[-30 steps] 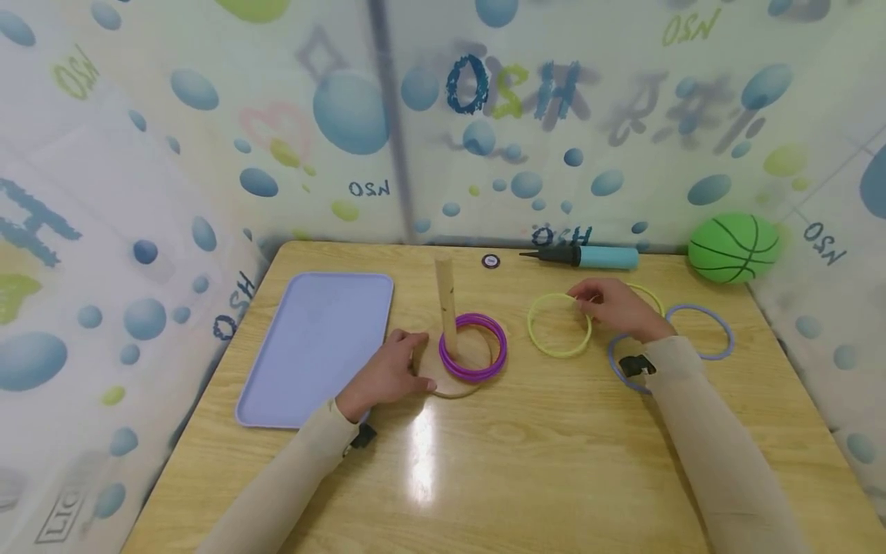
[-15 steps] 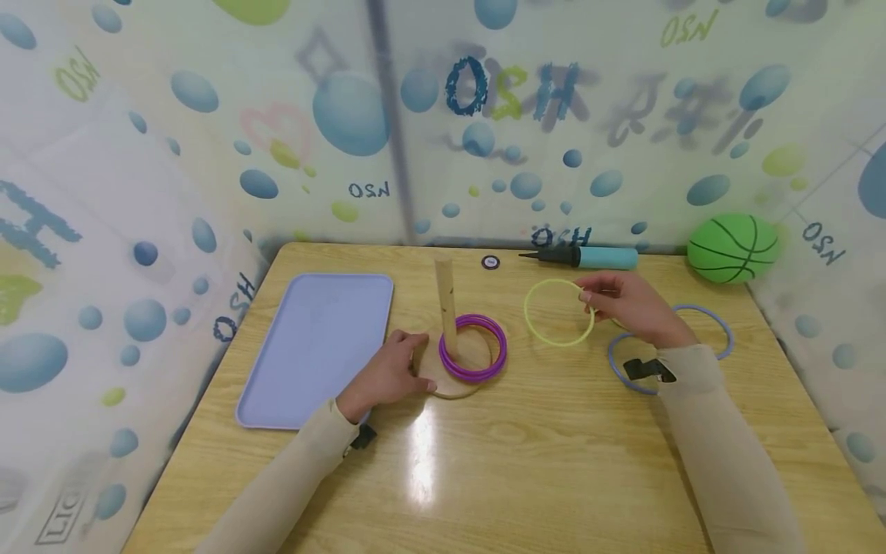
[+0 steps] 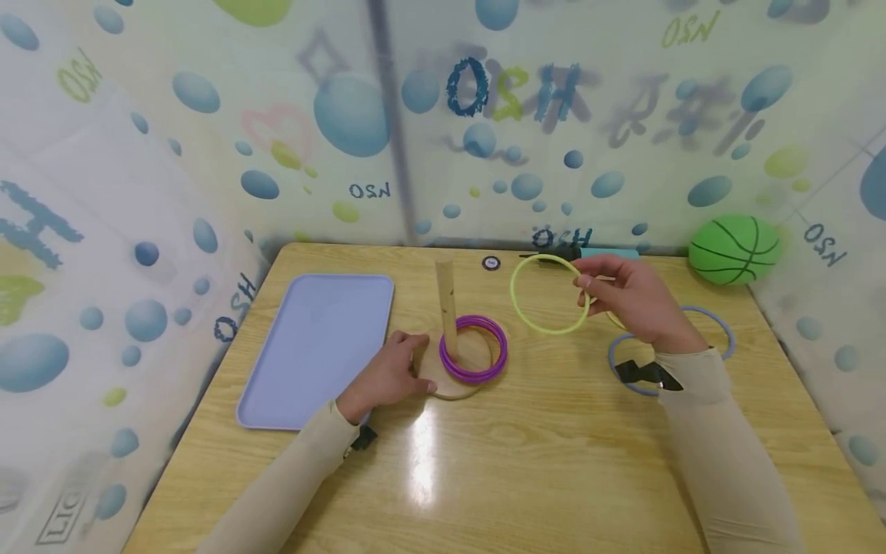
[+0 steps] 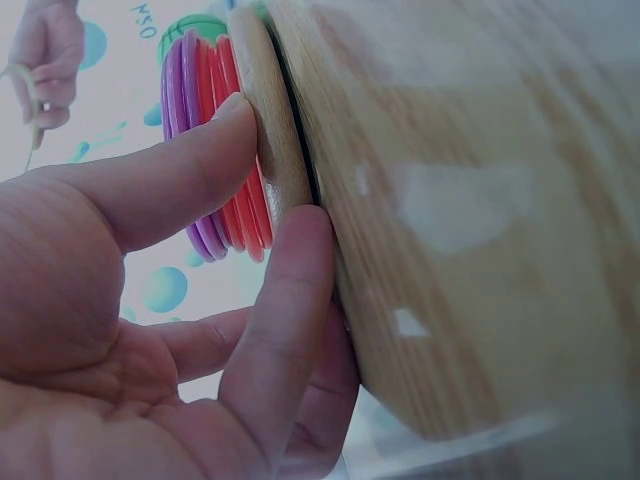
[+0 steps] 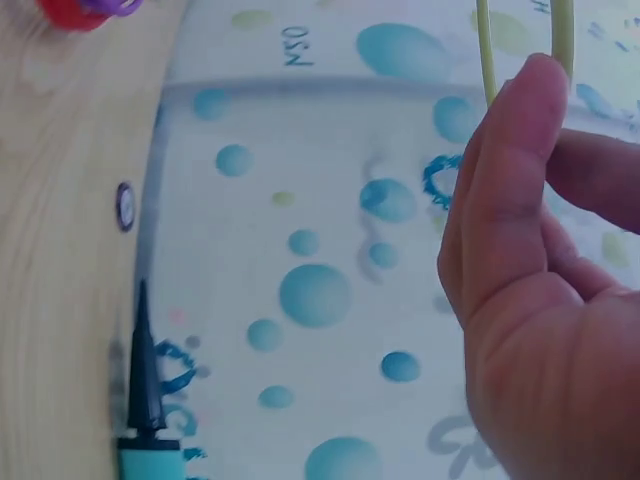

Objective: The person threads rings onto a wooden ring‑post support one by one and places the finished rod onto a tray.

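Observation:
My right hand [image 3: 633,300] pinches a thin yellow ring [image 3: 513,291] between thumb and fingers, raised off the table and tilted. Its top overlaps the hand pump in the head view. My left hand [image 3: 391,369] holds the rim of a round wooden base [image 4: 270,120], thumb and fingers apart along the edge. From that base rises an upright wooden peg [image 3: 447,308]. Purple rings [image 3: 477,378] are stacked around the peg; the left wrist view also shows red rings [image 4: 245,215] between them and the base.
A lavender tray [image 3: 318,346] lies left of the peg. Behind my right hand are a teal-and-black hand pump [image 3: 609,253], a green ball [image 3: 735,250] and a small dark disc [image 3: 491,263]. Blue rings [image 3: 730,338] and another yellow ring [image 3: 614,326] lie beneath my right forearm and hand.
My right hand has lifted the yellow ring from the table, upward and slightly left in the head view. My left hand and the peg stand have stayed in place.

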`<state>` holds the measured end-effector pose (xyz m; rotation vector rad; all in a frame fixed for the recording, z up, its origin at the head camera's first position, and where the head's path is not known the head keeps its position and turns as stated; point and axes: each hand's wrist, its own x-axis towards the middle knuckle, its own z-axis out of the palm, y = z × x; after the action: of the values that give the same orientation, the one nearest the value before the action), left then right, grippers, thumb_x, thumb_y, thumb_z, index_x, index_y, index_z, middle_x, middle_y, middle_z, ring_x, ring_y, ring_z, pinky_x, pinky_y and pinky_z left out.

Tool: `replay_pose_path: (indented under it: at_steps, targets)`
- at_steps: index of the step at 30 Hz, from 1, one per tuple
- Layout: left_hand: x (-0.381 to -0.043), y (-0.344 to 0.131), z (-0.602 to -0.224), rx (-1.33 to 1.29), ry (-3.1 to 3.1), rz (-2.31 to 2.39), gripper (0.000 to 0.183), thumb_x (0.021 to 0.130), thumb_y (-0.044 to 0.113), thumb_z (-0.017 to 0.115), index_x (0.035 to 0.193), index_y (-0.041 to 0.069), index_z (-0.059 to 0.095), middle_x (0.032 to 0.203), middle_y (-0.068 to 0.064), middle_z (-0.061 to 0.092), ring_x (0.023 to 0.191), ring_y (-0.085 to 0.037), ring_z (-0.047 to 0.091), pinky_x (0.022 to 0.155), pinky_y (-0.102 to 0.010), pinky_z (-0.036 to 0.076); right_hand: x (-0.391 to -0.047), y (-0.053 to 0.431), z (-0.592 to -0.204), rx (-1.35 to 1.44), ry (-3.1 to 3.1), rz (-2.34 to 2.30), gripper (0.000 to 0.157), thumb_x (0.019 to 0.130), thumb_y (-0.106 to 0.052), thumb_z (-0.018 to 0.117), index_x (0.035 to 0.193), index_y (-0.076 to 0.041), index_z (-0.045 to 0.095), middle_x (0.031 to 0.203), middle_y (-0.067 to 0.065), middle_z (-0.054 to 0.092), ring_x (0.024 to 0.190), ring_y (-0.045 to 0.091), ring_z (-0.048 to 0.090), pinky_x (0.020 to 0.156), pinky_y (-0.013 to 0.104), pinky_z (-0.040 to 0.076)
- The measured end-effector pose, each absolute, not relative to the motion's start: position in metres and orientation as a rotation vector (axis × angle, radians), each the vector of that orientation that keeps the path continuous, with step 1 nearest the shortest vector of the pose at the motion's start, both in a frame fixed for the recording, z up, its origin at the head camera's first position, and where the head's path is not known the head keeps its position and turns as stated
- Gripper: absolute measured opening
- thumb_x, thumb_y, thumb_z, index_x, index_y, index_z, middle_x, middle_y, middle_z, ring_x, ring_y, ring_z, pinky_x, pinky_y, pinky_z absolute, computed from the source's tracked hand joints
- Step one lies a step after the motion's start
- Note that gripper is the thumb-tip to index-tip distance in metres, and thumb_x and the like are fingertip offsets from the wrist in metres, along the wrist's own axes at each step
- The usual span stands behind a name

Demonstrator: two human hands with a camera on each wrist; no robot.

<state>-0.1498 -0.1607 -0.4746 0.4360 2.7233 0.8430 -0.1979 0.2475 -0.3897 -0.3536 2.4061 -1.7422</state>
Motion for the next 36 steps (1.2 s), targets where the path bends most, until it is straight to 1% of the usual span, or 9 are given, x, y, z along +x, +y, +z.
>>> replay_pose_path:
  at_steps: [3,7,13,17,21,28,31,34,36]
  targets:
    - [-0.149,-0.162,-0.474,0.437,2.718,0.855,0.091,0.083,0.027,0.092,0.157,-0.002,0.047,0.136,-0.022,0.055,0.1,-0.023,0.057,0.095,-0.045,0.053,-0.192,0.241,-0.38,-0.394,2.324,-1.87,0.025,0.105,-0.02,0.069,0.129,-0.014,0.071,0.105,-0.004,0.073,0.083,0.012,0.074,0.072,0.028,0.063]
    - [-0.149,-0.162,-0.474,0.446,2.711,0.857,0.091,0.083,0.028,0.092,0.157,-0.001,0.046,0.137,-0.022,0.054,0.103,-0.023,0.057,0.097,-0.045,0.052,-0.185,0.233,-0.367,-0.426,2.203,-2.031,0.026,0.103,-0.013,0.069,0.129,-0.011,0.072,0.1,-0.001,0.074,0.082,0.013,0.074,0.07,0.027,0.063]
    - [-0.15,-0.161,-0.474,0.443,2.72,0.839,0.092,0.083,0.028,0.092,0.157,-0.001,0.047,0.138,-0.024,0.054,0.106,-0.026,0.059,0.101,-0.048,0.053,-0.176,0.215,-0.348,-0.447,2.092,-2.216,0.028,0.102,-0.011,0.07,0.129,-0.005,0.071,0.101,0.002,0.072,0.08,0.015,0.073,0.069,0.029,0.063]
    - [-0.151,-0.16,-0.474,0.425,2.719,0.831,0.092,0.083,0.029,0.092,0.158,0.0,0.046,0.139,-0.023,0.054,0.107,-0.027,0.059,0.103,-0.048,0.052,-0.172,0.197,-0.338,-0.501,1.935,-2.353,0.027,0.102,-0.007,0.068,0.129,-0.002,0.071,0.1,0.004,0.073,0.078,0.017,0.073,0.068,0.029,0.063]
    - [-0.151,-0.161,-0.475,0.426,2.719,0.828,0.092,0.083,0.028,0.092,0.157,-0.001,0.047,0.137,-0.023,0.054,0.105,-0.026,0.059,0.1,-0.048,0.053,-0.169,0.179,-0.331,-0.586,1.8,-2.438,0.026,0.103,-0.003,0.066,0.128,0.001,0.071,0.098,0.005,0.074,0.077,0.017,0.073,0.067,0.028,0.063]
    - [-0.151,-0.162,-0.477,0.438,2.729,0.828,0.092,0.082,0.028,0.093,0.156,-0.001,0.048,0.134,-0.022,0.055,0.101,-0.024,0.058,0.097,-0.047,0.053,-0.171,0.149,-0.33,-0.624,1.762,-2.453,0.023,0.103,-0.003,0.067,0.125,-0.004,0.072,0.096,0.004,0.073,0.076,0.018,0.072,0.065,0.028,0.063]
    - [-0.15,-0.163,-0.477,0.444,2.734,0.826,0.091,0.082,0.028,0.093,0.156,-0.002,0.048,0.132,-0.022,0.056,0.1,-0.023,0.058,0.096,-0.046,0.053,-0.172,0.137,-0.332,-0.602,1.758,-2.436,0.024,0.102,-0.004,0.067,0.126,-0.003,0.072,0.097,0.004,0.072,0.077,0.017,0.072,0.066,0.029,0.063]
    - [-0.15,-0.163,-0.476,0.447,2.732,0.834,0.091,0.083,0.029,0.092,0.156,-0.002,0.048,0.134,-0.022,0.056,0.101,-0.024,0.058,0.097,-0.046,0.053,-0.174,0.126,-0.336,-0.563,1.77,-2.41,0.024,0.102,-0.004,0.067,0.126,-0.003,0.071,0.097,0.004,0.072,0.076,0.016,0.072,0.066,0.03,0.064]
    - [-0.15,-0.162,-0.475,0.447,2.731,0.838,0.091,0.083,0.029,0.092,0.156,-0.002,0.048,0.135,-0.023,0.055,0.102,-0.024,0.058,0.098,-0.047,0.053,-0.175,0.12,-0.34,-0.534,1.768,-2.389,0.022,0.103,-0.004,0.067,0.124,-0.006,0.072,0.098,0.004,0.071,0.076,0.016,0.072,0.067,0.031,0.064]
